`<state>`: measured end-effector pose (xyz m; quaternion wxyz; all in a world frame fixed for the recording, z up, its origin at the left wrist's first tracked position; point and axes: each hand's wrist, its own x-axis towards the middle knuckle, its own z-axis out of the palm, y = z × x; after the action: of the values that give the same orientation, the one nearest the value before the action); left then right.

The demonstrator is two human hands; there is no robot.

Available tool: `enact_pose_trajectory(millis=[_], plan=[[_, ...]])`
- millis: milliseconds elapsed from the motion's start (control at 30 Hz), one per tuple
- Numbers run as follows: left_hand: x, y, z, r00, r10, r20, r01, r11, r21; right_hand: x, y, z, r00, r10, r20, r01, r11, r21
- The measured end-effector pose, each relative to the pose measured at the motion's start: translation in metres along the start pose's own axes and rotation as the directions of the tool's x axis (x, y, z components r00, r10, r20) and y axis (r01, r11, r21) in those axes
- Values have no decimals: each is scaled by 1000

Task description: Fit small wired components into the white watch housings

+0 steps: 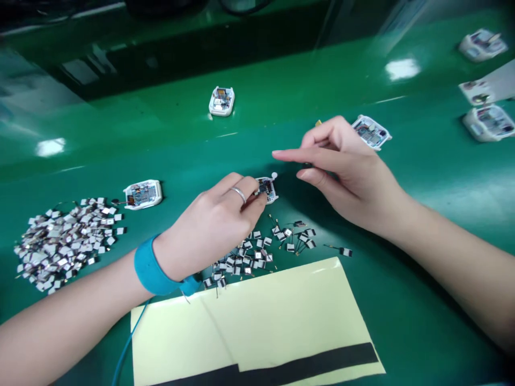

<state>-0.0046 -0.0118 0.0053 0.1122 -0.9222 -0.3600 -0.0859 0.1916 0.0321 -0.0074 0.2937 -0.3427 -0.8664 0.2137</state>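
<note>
One green tabletop (185, 153) fills nearly the whole scene, glossy enough to throw back bright patches at far left and far right; of the room beyond, only a dark far edge shows, too dim to read. Near the middle lies a yellow sheet (298, 305), a black strip (317, 362) along its near side. Beyond it, the left hand (209, 225), with a teal wristband (148, 268), has its fingers bunched on an open white case (272, 189); whether they grip its wall or something inside is hidden. To the right, the right hand (354, 177) hangs just beside the case, index finger straight; a small dark piece (307, 165) shows at the thumb tip, but I cannot tell whether it is pinched. The step in hand looks like fine fingertip work at this case, and I judge the next move calls for keeping it steady under a light, exact touch. A heap of small silvery parts (64, 236) spreads at left, with a lesser cluster (247, 257) between left hand and sheet. Similar cases sit at left (142, 194), far middle (221, 102) and far right (488, 122). Smallest is a white disc (274, 175) at the held-at case's far right corner.
</note>
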Motion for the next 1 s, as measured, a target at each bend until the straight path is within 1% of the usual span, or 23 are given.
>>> enact_pose_trajectory(millis=[33,100,167,233,300,433,533,600,700,800,900,1000], plan=[[0,0,0,1000,8,1,-8,1000,0,-1,-4,0,999,9,-30,-9,1000,8],[-1,0,1,1000,23,-9,-23,1000,-10,-3,-11,2,993,51,-110,-42,995,86],[-2,-1,3,999,20,-48,-21,1000,-20,-4,-16,8,977,98,-190,-64,981,181],[-4,-1,5,996,8,-93,-10,1000,-25,-3,-18,15,966,118,-231,-63,971,230],[-5,-1,7,994,-5,-108,1,1000,-31,-3,-18,20,969,98,-227,-48,975,215],[-7,0,9,994,-21,-103,17,999,-45,-2,-16,25,980,12,-199,17,990,143],[-7,1,10,992,-17,-127,11,999,-50,-1,-17,26,978,-50,-201,72,992,104],[-7,1,10,991,-20,-135,13,998,-54,-2,-18,27,975,-72,-209,88,994,66],[-7,1,10,993,-31,-113,23,998,-66,-2,-19,28,970,-102,-222,110,994,21],[-7,1,9,996,-36,-78,30,997,-71,-2,-19,28,971,-112,-209,117,993,9],[-7,0,9,998,-46,-50,41,995,-88,-1,-17,30,977,-87,-196,92,996,18],[-7,-1,10,997,-73,17,74,989,-128,0,-15,32,979,-68,-191,75,997,30]])
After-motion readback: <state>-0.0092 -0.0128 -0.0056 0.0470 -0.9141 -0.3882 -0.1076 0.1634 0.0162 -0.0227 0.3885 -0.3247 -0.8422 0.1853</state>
